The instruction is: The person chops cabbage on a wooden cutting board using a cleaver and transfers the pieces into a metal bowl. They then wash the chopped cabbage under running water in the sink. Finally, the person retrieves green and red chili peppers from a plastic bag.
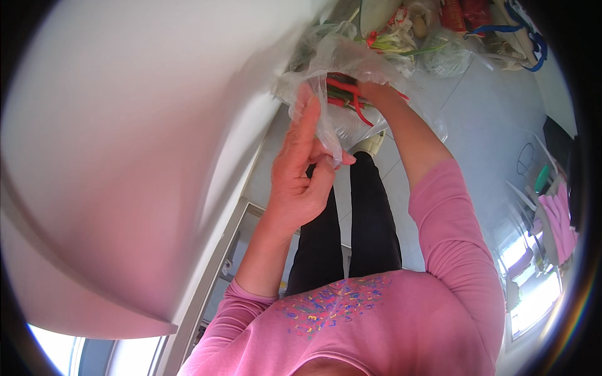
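Observation:
A clear plastic bag (pixel 348 58) hangs open before me, above the floor. Inside it lie red chili peppers (pixel 345 86) and some green ones. My left hand (pixel 303 160) grips the bag's near left edge between thumb and fingers, with other fingers raised against the film. My right hand (pixel 374 91) reaches into the bag beside the peppers; its fingers are hidden, so I cannot tell whether they hold anything.
Beyond the bag, green-stemmed vegetables (pixel 390 43) and a knotted plastic bag (pixel 446 52) lie on the tiled floor (pixel 489 94). A large pale surface (pixel 117 117) fills the left side. A pink cloth (pixel 559 221) is at the far right.

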The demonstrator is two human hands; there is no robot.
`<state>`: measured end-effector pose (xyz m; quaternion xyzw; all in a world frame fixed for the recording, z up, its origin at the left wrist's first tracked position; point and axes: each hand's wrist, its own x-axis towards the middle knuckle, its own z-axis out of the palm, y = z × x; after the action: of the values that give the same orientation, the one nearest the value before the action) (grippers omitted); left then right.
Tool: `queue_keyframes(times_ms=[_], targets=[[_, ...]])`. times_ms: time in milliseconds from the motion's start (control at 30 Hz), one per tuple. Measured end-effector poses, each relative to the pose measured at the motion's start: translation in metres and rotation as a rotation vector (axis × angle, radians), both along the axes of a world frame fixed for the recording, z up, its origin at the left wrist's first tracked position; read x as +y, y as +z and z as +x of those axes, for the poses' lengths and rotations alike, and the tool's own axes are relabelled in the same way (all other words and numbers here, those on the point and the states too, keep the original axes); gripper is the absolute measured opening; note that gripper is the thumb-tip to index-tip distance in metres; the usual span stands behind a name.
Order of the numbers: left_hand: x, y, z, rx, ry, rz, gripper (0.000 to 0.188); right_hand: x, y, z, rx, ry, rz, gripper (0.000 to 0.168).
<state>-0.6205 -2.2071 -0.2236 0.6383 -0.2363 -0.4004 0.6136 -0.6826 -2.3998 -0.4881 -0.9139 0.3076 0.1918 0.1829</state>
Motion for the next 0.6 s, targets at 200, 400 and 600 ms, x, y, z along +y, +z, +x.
queue_keyframes(times_ms=[200,400,600], targets=[[-0.001,0.001,0.001,-0.028,-0.019,0.009,0.074,-0.015,0.021,0.006,-0.566,-0.165,0.393,0.043],[-0.002,0.016,0.003,0.008,0.032,0.036,0.074,-0.036,0.049,0.017,-0.288,-0.185,0.655,0.064],[-0.003,0.023,0.001,0.044,0.082,0.04,0.074,-0.051,0.059,0.006,-0.364,0.16,0.571,0.077]])
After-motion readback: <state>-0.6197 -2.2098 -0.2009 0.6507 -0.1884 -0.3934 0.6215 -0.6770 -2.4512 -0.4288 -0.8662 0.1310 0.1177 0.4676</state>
